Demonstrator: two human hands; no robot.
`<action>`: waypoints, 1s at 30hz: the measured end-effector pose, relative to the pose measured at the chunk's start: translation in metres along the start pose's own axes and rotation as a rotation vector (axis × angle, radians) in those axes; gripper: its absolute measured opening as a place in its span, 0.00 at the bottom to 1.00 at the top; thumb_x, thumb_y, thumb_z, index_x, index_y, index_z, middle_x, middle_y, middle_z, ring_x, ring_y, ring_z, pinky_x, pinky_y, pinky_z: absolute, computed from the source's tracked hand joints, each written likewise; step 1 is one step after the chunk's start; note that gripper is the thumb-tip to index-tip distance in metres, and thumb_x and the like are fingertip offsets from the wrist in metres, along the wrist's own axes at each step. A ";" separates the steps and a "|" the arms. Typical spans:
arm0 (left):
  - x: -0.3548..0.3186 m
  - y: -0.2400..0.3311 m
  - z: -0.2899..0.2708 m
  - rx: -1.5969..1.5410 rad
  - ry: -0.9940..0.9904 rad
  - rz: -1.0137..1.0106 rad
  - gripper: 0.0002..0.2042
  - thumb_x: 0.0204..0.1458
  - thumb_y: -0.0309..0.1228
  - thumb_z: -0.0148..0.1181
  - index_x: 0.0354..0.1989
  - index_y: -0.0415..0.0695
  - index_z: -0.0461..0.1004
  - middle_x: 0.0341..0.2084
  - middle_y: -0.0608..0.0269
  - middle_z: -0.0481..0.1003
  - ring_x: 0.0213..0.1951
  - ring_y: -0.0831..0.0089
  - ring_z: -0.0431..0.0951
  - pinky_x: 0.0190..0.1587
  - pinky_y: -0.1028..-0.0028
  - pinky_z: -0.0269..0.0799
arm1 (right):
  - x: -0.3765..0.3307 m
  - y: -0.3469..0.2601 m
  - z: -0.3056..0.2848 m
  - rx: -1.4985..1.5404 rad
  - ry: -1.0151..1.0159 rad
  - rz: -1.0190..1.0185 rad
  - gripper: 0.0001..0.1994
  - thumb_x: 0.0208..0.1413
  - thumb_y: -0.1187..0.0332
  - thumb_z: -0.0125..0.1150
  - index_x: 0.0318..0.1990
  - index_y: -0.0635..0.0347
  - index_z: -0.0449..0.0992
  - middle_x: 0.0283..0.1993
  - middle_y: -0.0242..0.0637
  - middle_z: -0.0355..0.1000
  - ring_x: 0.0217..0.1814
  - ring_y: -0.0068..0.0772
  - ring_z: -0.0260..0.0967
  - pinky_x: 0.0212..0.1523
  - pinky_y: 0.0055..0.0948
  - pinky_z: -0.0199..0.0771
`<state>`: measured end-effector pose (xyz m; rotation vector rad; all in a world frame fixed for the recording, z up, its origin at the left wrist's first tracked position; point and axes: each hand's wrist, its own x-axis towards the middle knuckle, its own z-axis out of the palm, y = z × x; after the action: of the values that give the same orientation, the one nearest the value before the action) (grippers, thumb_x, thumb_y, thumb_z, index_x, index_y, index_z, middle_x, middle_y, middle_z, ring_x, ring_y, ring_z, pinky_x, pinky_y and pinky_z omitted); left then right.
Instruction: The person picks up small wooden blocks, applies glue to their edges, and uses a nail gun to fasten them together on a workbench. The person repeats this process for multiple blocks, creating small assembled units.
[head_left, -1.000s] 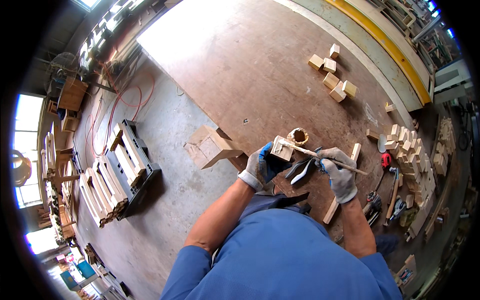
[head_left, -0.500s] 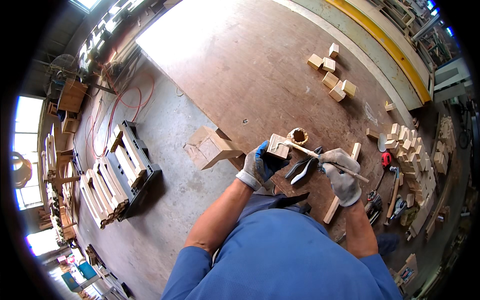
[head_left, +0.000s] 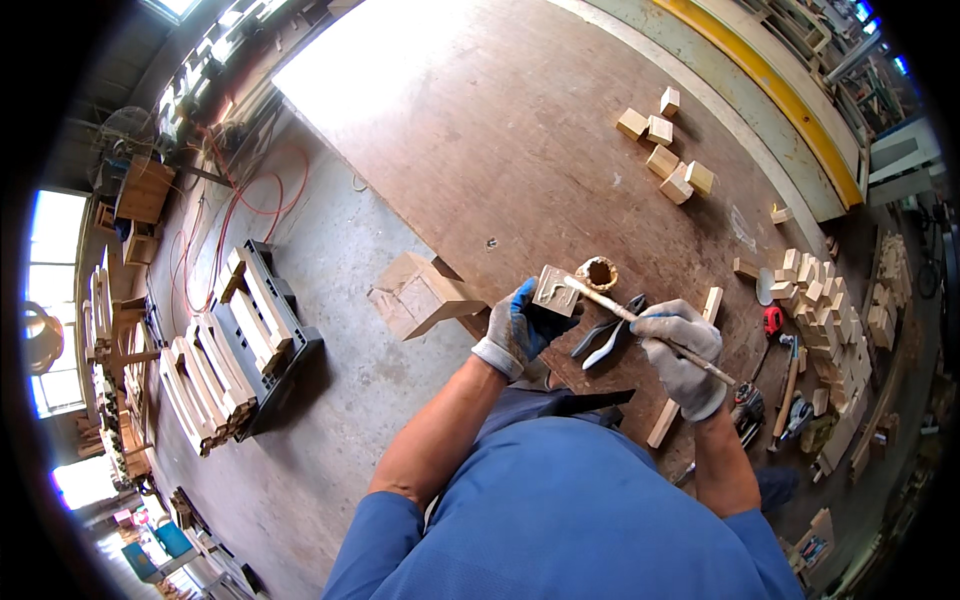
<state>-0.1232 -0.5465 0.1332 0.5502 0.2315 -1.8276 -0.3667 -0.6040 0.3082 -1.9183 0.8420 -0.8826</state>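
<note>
Left of one pot (head_left: 612, 267), contents unclear, the left hand (head_left: 514, 330) clasps one wooden block (head_left: 549, 289) and the right hand (head_left: 686, 355) grips one stick (head_left: 607, 303), tip at the block; six loose blocks (head_left: 661, 161) lie far right.

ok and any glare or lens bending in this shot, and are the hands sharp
Head view: glare washes out the tabletop toward its far left corner; head view: the fisheye curves the yellow beam and leaves black corners; head view: the left hand, right hand and wooden block look fairly sharp.
</note>
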 end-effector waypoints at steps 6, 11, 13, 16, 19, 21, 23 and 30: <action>0.000 -0.003 0.005 0.014 0.052 -0.012 0.26 0.72 0.46 0.49 0.66 0.36 0.69 0.59 0.42 0.76 0.59 0.45 0.78 0.64 0.44 0.75 | 0.001 0.003 0.006 -0.021 -0.104 -0.020 0.09 0.51 0.83 0.61 0.38 0.65 0.84 0.41 0.44 0.79 0.40 0.36 0.80 0.42 0.31 0.80; 0.004 -0.003 0.000 -0.041 0.016 -0.001 0.25 0.71 0.45 0.49 0.65 0.36 0.70 0.59 0.43 0.76 0.61 0.47 0.78 0.65 0.46 0.74 | 0.001 0.003 0.002 -0.031 -0.195 -0.061 0.10 0.50 0.83 0.62 0.38 0.62 0.85 0.40 0.43 0.79 0.40 0.38 0.81 0.43 0.32 0.81; 0.003 -0.004 -0.002 -0.030 0.034 0.017 0.24 0.71 0.45 0.49 0.64 0.37 0.71 0.59 0.44 0.77 0.60 0.48 0.78 0.65 0.46 0.74 | 0.004 -0.001 -0.001 -0.055 -0.144 -0.047 0.10 0.50 0.83 0.62 0.38 0.62 0.85 0.40 0.43 0.79 0.40 0.39 0.81 0.43 0.32 0.82; 0.002 -0.004 0.000 -0.009 0.042 0.024 0.24 0.71 0.44 0.49 0.63 0.37 0.72 0.59 0.45 0.77 0.59 0.49 0.79 0.64 0.46 0.75 | 0.005 -0.001 -0.001 -0.114 -0.126 -0.087 0.11 0.49 0.83 0.63 0.39 0.60 0.85 0.40 0.43 0.78 0.40 0.40 0.80 0.42 0.33 0.82; 0.002 -0.003 0.007 -0.011 0.051 0.009 0.23 0.71 0.44 0.49 0.63 0.37 0.72 0.58 0.45 0.77 0.58 0.50 0.79 0.63 0.46 0.76 | -0.001 0.005 0.005 -0.157 -0.184 -0.139 0.14 0.47 0.82 0.66 0.40 0.54 0.86 0.41 0.43 0.78 0.41 0.42 0.79 0.41 0.35 0.82; 0.000 -0.003 0.008 -0.029 0.062 0.016 0.23 0.72 0.44 0.48 0.63 0.38 0.72 0.57 0.46 0.78 0.58 0.50 0.79 0.62 0.46 0.77 | -0.003 0.000 0.004 -0.206 -0.242 -0.189 0.16 0.47 0.84 0.65 0.40 0.52 0.86 0.44 0.44 0.77 0.42 0.43 0.80 0.42 0.35 0.82; 0.001 -0.004 0.010 -0.051 0.062 0.032 0.23 0.72 0.45 0.48 0.63 0.37 0.72 0.57 0.46 0.78 0.57 0.50 0.80 0.62 0.47 0.78 | -0.004 0.001 0.001 -0.233 -0.289 -0.214 0.18 0.47 0.85 0.64 0.41 0.50 0.86 0.47 0.44 0.76 0.44 0.44 0.80 0.42 0.36 0.82; 0.003 -0.006 0.012 -0.027 0.068 0.031 0.25 0.72 0.47 0.47 0.63 0.38 0.71 0.56 0.46 0.78 0.55 0.50 0.81 0.60 0.47 0.79 | -0.004 0.000 0.003 -0.229 -0.276 -0.187 0.17 0.45 0.83 0.64 0.40 0.49 0.85 0.47 0.45 0.77 0.43 0.47 0.80 0.43 0.39 0.83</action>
<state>-0.1321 -0.5520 0.1414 0.5949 0.2923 -1.7754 -0.3657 -0.5995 0.3061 -2.2846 0.6265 -0.6273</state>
